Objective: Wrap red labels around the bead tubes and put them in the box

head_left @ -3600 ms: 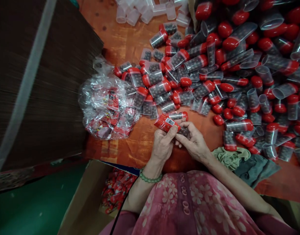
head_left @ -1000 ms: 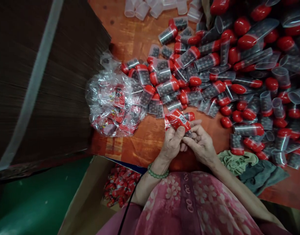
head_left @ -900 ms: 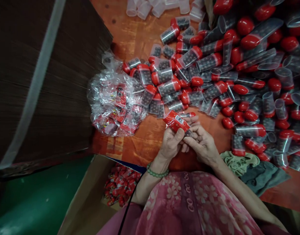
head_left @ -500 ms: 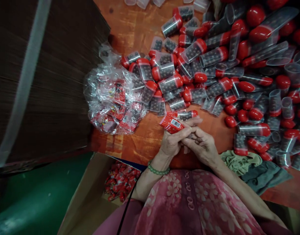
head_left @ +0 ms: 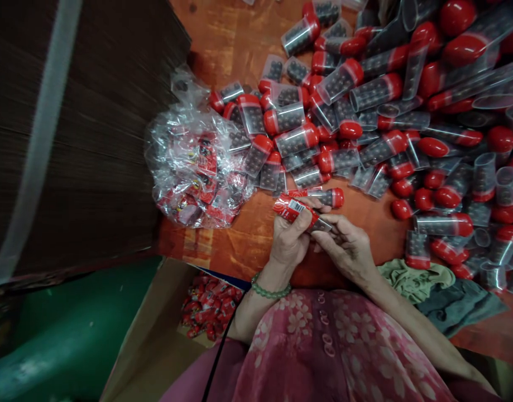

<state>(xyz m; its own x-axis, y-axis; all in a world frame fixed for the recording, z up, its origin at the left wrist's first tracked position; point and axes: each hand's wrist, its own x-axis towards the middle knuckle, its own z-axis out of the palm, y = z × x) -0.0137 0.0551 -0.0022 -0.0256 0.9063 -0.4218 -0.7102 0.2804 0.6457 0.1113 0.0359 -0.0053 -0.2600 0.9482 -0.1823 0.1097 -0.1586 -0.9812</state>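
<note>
Head view: the surface (head_left: 248,237) is covered in glossy orange-brown sheeting, mottled like wood and lightly creased. Across its far and right parts lies a heap of clear plastic tubes (head_left: 375,92), cylindrical with rounded red ends, many showing small dark round beads in rows. At left, a crinkled transparent bag (head_left: 197,167) encloses red printed pieces, beside a tall dark stack (head_left: 101,128) crossed by a pale, flat strap (head_left: 47,117). Below, an open cardboard box (head_left: 145,329) contains shiny red packets (head_left: 210,307); at right lie a crumpled pale-green cloth (head_left: 415,278) and a dark grey-green cloth (head_left: 459,301). Near the front edge, a red-wrapped tube (head_left: 295,209), barcode uppermost and clear end toward the lower right, is held between the two hands. The left hand (head_left: 288,241), a green beaded bracelet (head_left: 269,292) at its wrist, grips it with the thumb flat on top, fingers curled beneath. The right hand (head_left: 349,248) is angled inward, its fingers narrowed about the clear end. Just beyond lies a red-capped tube (head_left: 326,196); whether fingertips touch it cannot be told.
</note>
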